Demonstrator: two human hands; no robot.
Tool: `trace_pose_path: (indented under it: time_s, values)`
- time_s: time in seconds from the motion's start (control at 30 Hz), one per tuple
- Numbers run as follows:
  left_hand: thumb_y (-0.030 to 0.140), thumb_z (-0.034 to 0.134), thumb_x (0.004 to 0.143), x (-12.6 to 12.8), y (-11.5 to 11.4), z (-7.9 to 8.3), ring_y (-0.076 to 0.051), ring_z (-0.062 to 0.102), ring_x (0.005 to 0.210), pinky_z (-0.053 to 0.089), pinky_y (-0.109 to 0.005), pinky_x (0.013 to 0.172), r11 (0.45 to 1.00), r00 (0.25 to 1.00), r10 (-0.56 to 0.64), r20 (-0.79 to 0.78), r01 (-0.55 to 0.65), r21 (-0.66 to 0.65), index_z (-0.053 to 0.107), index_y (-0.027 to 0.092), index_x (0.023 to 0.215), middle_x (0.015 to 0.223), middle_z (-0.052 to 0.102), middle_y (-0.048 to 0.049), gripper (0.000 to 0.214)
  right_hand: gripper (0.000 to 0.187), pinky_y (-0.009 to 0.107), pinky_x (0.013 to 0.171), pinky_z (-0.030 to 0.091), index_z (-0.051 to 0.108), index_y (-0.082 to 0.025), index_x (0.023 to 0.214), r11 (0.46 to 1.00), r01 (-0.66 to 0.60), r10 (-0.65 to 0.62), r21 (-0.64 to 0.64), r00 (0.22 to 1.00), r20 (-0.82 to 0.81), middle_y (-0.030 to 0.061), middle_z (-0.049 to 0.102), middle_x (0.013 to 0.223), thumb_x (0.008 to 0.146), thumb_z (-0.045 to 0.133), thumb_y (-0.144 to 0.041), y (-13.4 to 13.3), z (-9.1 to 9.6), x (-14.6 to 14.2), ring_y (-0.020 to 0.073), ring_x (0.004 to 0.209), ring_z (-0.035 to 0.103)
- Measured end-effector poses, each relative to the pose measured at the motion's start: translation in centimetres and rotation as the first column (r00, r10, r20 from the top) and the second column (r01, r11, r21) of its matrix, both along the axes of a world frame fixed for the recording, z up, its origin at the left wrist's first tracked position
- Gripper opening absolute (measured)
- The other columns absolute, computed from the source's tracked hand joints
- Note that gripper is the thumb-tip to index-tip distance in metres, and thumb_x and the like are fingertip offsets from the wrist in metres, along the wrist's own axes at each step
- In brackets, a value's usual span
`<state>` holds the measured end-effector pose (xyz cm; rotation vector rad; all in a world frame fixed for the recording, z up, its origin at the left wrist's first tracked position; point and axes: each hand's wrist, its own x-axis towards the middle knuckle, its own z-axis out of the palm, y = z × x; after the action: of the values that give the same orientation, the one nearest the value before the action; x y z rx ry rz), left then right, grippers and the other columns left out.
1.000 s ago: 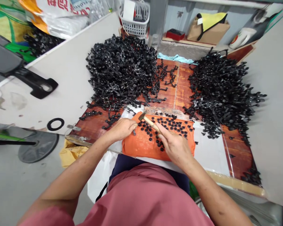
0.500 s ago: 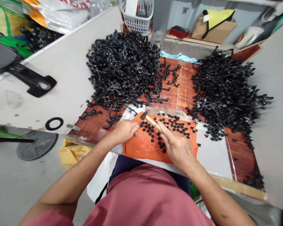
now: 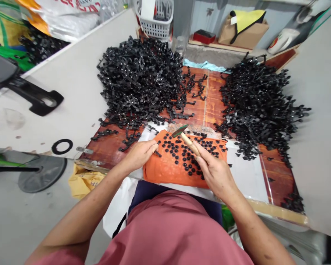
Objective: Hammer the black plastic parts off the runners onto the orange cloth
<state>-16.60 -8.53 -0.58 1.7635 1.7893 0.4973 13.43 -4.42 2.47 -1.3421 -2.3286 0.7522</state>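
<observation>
My right hand point(image 3: 215, 173) is closed round the wooden handle of a small hammer point(image 3: 186, 137), whose metal head is raised over the far edge of an orange cloth point(image 3: 165, 170). Several small black round caps point(image 3: 187, 154) lie scattered on that cloth. My left hand point(image 3: 140, 152) rests at the cloth's left edge, fingers pinched on a small dark piece point(image 3: 157, 154) that I cannot make out clearly.
A large heap of black metal strips point(image 3: 140, 77) lies at the back left of the reddish wooden board point(image 3: 209, 106), a second heap point(image 3: 256, 103) at the right. A white basket point(image 3: 154, 22) and cardboard box point(image 3: 242, 29) stand behind. A black ring point(image 3: 62, 146) lies at left.
The hammer head has lifted and swung a little to the right. My right hand shifted slightly right; my left hand stayed at the cloth's left edge.
</observation>
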Motion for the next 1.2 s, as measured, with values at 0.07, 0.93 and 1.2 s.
trace_pose_path:
  time_s: [0.07, 0.93, 1.2]
  values:
    - [0.038, 0.036, 0.1, 0.3, -0.1, 0.2, -0.019, 0.064, 0.08, 0.04, -0.028, 0.074, 1.0, 1.0, -0.005, -0.009, 0.005, -0.013, 0.061, 0.022, 0.083, 0.081, 0.068, -0.0019, 0.035, 0.053, 0.029, 0.069, 0.054, 0.048, -0.033, 0.158, 1.0, 0.004, -0.004, -0.027, 1.0, -0.003, 0.0035, 0.08, 0.101, 0.105, 0.045, -0.036, -0.5, -0.4, 0.5, 0.0203, 0.075, 0.074]
    - [0.038, 0.035, 0.101, 2.2, 0.3, 0.1, -0.021, 0.062, 0.076, 0.036, -0.03, 0.07, 0.993, 0.98, -0.077, -0.184, 0.06, -0.097, 0.06, 0.023, 0.078, 0.079, 0.069, -0.0037, 0.037, 0.053, 0.03, 0.069, 0.061, 0.047, -0.031, 0.158, 0.999, -0.008, 0.003, 0.034, 0.991, 0.132, 0.0034, 0.082, 0.103, 0.105, 0.049, -0.025, -1.6, -1.8, 1.9, 0.0211, 0.077, 0.078]
    - [0.037, 0.036, 0.102, 2.7, 0.3, 0.3, -0.022, 0.064, 0.077, 0.036, -0.03, 0.069, 0.991, 0.963, -0.09, -0.254, 0.062, -0.117, 0.061, 0.023, 0.078, 0.08, 0.071, -0.0048, 0.037, 0.051, 0.033, 0.073, 0.063, 0.047, -0.033, 0.157, 1.0, -0.007, 0.008, -0.011, 0.993, 0.118, 0.0049, 0.08, 0.116, 0.107, 0.047, -0.028, -1.5, -1.9, 1.9, 0.0228, 0.086, 0.079]
